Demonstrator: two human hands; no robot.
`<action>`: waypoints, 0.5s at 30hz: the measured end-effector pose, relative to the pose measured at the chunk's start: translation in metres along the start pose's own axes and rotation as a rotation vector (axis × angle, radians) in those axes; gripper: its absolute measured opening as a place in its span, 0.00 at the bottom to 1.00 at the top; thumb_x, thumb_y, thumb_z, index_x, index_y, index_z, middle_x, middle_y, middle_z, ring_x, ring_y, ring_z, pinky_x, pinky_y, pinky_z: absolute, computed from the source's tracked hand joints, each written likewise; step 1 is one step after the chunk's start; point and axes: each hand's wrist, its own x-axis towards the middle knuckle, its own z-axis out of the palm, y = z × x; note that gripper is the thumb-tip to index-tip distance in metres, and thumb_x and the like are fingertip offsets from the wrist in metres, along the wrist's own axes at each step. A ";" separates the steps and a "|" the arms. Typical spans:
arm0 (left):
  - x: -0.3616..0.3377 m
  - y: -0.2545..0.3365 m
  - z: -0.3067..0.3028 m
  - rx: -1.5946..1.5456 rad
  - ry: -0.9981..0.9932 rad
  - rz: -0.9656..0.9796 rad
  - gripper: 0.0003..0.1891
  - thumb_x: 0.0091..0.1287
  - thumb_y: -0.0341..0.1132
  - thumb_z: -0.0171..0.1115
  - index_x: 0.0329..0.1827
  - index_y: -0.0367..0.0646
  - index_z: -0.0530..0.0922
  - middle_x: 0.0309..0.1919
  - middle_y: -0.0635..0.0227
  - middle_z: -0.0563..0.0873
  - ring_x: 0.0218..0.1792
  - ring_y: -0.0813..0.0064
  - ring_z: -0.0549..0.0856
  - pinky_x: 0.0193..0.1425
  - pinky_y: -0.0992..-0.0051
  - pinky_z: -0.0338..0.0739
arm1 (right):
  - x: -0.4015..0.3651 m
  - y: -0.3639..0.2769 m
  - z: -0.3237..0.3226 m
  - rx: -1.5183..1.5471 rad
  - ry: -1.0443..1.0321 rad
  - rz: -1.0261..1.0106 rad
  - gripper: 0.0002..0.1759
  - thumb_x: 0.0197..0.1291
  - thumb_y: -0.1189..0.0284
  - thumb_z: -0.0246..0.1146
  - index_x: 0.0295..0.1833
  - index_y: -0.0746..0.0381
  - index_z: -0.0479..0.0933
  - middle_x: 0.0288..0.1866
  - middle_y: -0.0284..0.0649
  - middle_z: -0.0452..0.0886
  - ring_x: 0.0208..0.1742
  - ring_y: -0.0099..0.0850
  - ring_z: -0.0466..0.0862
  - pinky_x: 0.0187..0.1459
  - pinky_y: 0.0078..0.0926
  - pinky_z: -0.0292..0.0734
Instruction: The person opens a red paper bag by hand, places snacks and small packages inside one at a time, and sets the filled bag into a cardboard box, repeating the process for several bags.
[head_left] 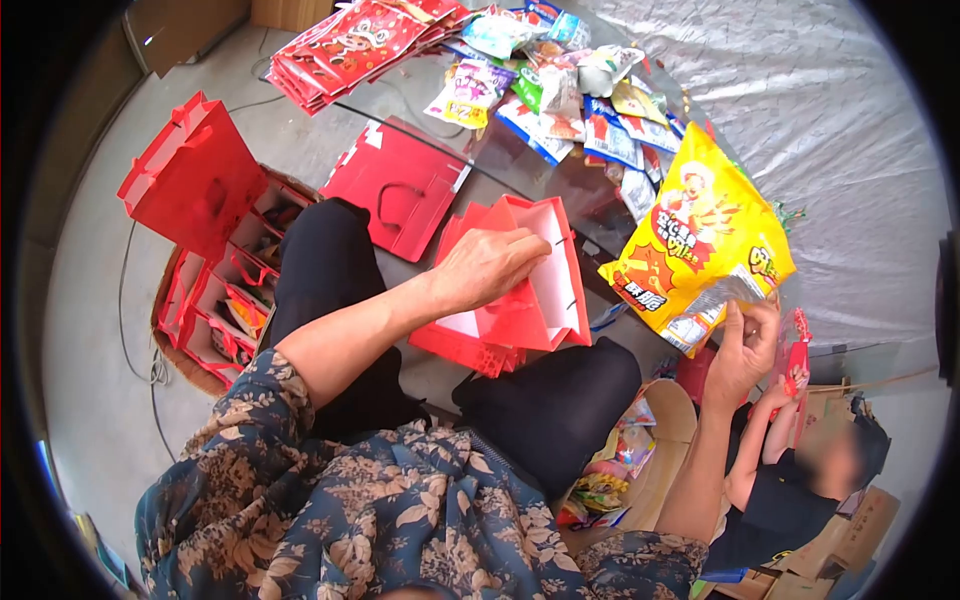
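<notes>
My left hand [490, 266] grips the upper edge of a red paper gift bag [545, 315], its white inside showing, between my knees. Against it stands another red bag, partly hidden by my hand and arm. Out to the right, my right hand [752, 338] pinches the lower corner of a large yellow snack bag [700, 235] printed with a cartoon figure. The snack bag hangs tilted over the table edge, apart from the gift bag.
Small snack packets [570, 85] pile on a glass table, beside stacked flat red bags [360, 45]. A red bag [395, 190] lies at its edge. Left is a box of filled red bags [215, 310]; lower right, a carton of snacks [675, 420]. A co-worker [790, 500] holds something red.
</notes>
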 end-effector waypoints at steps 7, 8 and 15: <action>-0.003 0.006 0.002 -0.017 -0.086 -0.014 0.04 0.67 0.28 0.63 0.40 0.40 0.76 0.34 0.59 0.78 0.35 0.52 0.83 0.37 0.59 0.79 | -0.043 -0.040 0.021 0.304 -0.036 0.135 0.07 0.68 0.87 0.62 0.43 0.67 0.71 0.45 0.36 0.73 0.35 0.17 0.72 0.41 0.15 0.74; -0.003 0.006 0.001 -0.017 -0.083 -0.014 0.04 0.67 0.28 0.63 0.40 0.40 0.76 0.34 0.58 0.77 0.35 0.52 0.83 0.37 0.59 0.79 | -0.045 -0.042 0.024 0.348 -0.030 0.133 0.07 0.68 0.87 0.61 0.43 0.67 0.71 0.46 0.37 0.73 0.36 0.17 0.73 0.41 0.15 0.74; -0.004 0.004 0.001 -0.041 -0.113 -0.043 0.06 0.68 0.31 0.61 0.43 0.40 0.76 0.37 0.57 0.78 0.36 0.50 0.83 0.37 0.55 0.80 | -0.046 -0.052 0.015 0.366 0.079 0.082 0.06 0.68 0.86 0.61 0.45 0.68 0.71 0.53 0.44 0.75 0.43 0.23 0.80 0.43 0.20 0.81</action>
